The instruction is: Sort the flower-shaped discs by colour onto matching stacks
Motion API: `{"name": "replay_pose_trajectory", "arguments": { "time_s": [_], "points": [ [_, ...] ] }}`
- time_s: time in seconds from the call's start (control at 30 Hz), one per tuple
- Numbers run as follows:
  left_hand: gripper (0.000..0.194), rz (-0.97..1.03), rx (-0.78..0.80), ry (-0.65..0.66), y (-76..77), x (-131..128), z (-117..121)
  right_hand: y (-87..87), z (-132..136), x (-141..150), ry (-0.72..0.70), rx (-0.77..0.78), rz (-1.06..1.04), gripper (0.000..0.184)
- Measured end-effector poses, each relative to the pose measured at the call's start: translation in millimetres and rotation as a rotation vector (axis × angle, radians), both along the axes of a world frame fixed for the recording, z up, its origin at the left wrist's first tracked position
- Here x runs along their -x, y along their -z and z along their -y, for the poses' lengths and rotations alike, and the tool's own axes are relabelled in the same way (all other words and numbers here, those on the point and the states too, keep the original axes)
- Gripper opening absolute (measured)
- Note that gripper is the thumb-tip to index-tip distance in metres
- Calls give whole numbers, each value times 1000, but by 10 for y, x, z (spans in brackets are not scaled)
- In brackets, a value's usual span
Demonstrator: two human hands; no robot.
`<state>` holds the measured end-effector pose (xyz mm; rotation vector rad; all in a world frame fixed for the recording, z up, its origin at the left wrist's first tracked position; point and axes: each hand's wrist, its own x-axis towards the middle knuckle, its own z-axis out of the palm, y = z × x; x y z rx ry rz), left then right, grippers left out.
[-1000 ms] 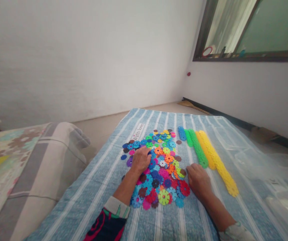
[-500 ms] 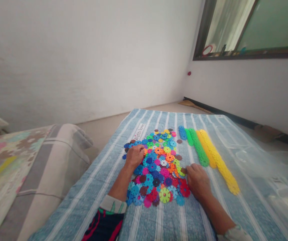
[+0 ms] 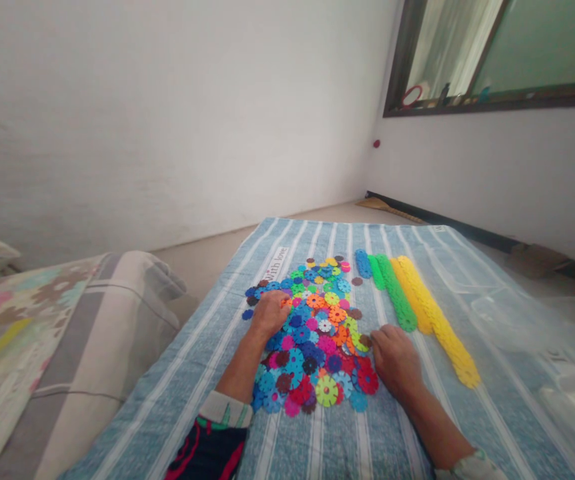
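Note:
A heap of flower-shaped plastic discs [image 3: 325, 345] in many colours lies on the striped cloth between my hands. My left hand [image 3: 270, 313] is at the heap's left side, its fingers curled together. An orange disc [image 3: 286, 303] shows at those fingertips and appears pinched. At the heap's right edge rests my right hand [image 3: 396, 357], fingers bent and pressed together beside a brown disc [image 3: 365, 341]. Whether anything is inside that grip is hidden. Right of the heap, discs are joined into rows: a blue row [image 3: 363, 263], green rows [image 3: 397, 297] and yellow rows [image 3: 440, 327].
Clear plastic containers or bags [image 3: 512, 317] lie on the right side of the blue-and-white striped cloth [image 3: 207, 380]. A padded seat or bed with a grey-striped cover [image 3: 132, 320] stands at the left. Beyond are a white wall [image 3: 167, 120] and a window [image 3: 532, 53].
My left hand has shifted slightly at the heap, and the orange disc now shows in front of its fingertips. My right hand has barely moved. The view has tilted a little.

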<state>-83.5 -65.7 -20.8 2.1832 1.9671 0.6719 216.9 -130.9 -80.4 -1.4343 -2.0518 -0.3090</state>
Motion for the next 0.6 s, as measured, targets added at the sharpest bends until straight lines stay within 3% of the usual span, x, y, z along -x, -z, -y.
{"name": "replay_pose_trajectory", "arguments": {
  "time_s": [0.1,0.4,0.6],
  "points": [
    [29,-86,20,46,19,18,17,14,-6,-10,-2,25,-1,20],
    [29,-201,0,-109,-9,30,59,30,-14,-35,-20,19,-20,21],
    [32,-215,18,-23,14,21,43,6,-13,-11,-2,43,-28,22]
  ]
}}
